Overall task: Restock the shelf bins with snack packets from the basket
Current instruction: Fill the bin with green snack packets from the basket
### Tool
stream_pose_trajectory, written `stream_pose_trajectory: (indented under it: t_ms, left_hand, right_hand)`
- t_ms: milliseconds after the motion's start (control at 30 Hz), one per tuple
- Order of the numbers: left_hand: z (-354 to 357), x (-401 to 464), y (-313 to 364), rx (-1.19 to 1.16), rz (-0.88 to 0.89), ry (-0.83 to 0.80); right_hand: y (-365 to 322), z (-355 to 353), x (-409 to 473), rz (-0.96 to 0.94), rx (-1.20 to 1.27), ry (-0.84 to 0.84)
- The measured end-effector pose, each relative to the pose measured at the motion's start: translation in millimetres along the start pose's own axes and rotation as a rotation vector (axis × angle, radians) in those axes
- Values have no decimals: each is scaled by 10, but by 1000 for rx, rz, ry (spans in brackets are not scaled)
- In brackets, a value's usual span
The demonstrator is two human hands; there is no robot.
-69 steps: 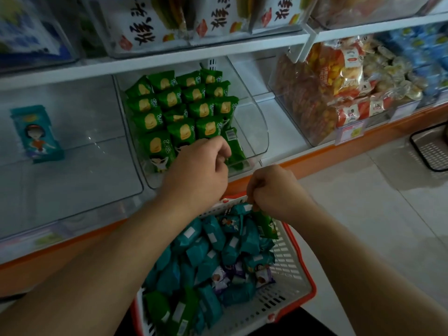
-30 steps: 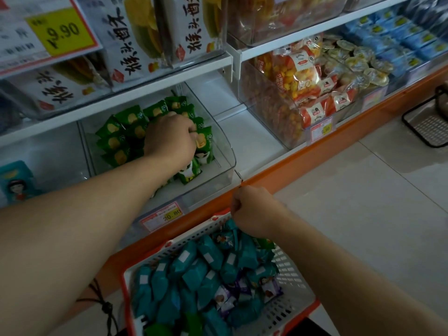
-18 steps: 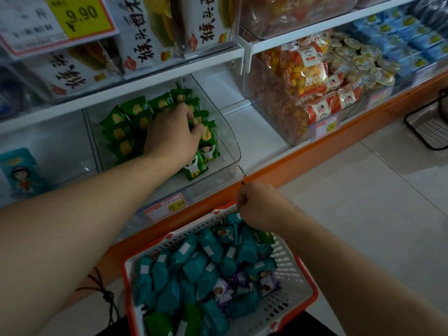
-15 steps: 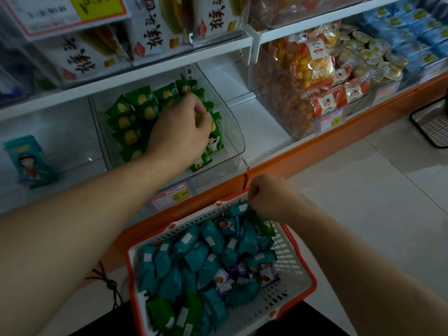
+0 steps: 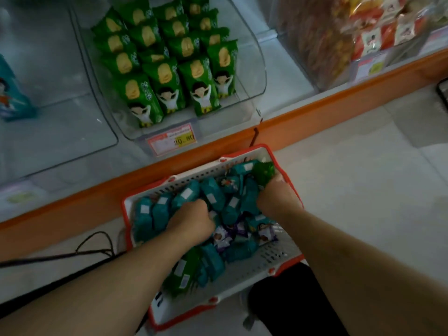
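A white basket with a red rim [image 5: 194, 174] sits on the floor below the shelf, piled with teal snack packets [image 5: 213, 192] and a few purple ones [image 5: 240, 236]. My left hand [image 5: 194, 221] is dug into the middle of the pile, its fingers curled down among the teal packets. My right hand [image 5: 276, 197] is at the basket's far right corner and grips a green packet [image 5: 264, 170]. Above, a clear shelf bin [image 5: 252, 69] holds several rows of green packets [image 5: 164, 73].
A price tag [image 5: 173, 141] hangs on the bin's front. A clear bin [image 5: 60, 117] on the left holds one teal packet [image 5: 12, 98]. A bin of red and orange packets [image 5: 375, 32] stands at the right. An orange shelf base [image 5: 315, 112] runs across, and a black cord [image 5: 92, 248] lies on the floor.
My left hand has left the green packets in the shelf bin and dropped into the basket. My right hand has moved deeper into the basket's corner. The view has tilted downward.
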State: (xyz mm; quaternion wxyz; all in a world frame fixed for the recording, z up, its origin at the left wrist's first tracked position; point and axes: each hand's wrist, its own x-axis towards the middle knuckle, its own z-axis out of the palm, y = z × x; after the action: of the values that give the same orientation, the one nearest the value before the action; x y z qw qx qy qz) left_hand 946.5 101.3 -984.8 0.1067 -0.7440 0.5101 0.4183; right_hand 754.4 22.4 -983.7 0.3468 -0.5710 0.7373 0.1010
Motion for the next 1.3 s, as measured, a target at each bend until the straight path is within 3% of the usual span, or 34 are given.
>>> stream_pose_trajectory:
  t_ms: [67, 233, 333, 467, 633, 733, 833, 967, 1300]
  left_hand:
    - [11, 13, -106, 126, -16, -86]
    - [-81, -76, -430, 413, 126, -508]
    - [0, -250, -587, 600, 155, -526]
    - [185, -423, -553, 738, 60, -490]
    - [370, -495, -501, 753, -48, -631]
    - [484, -458, -620, 606, -137, -596]
    - [584, -458, -749, 455, -179, -490]
    - [745, -463, -810, 499, -174, -315]
    - [623, -427, -893, 104, -202, -183]
  right_hand:
    - [13, 89, 71, 27, 20, 34]
    - [-52, 105, 159, 55, 81, 87]
    - [-76, 100, 159, -25, -65, 159]
    - [-99, 155, 125, -74, -284, 205]
    - [-108, 198, 132, -132, -231, 200]
    - [-148, 191, 158, -93, -130, 192]
    - [-169, 188, 187, -53, -207, 143]
    - [-181, 169, 153, -65, -267, 150]
    - [-79, -115, -35, -62, -147, 107]
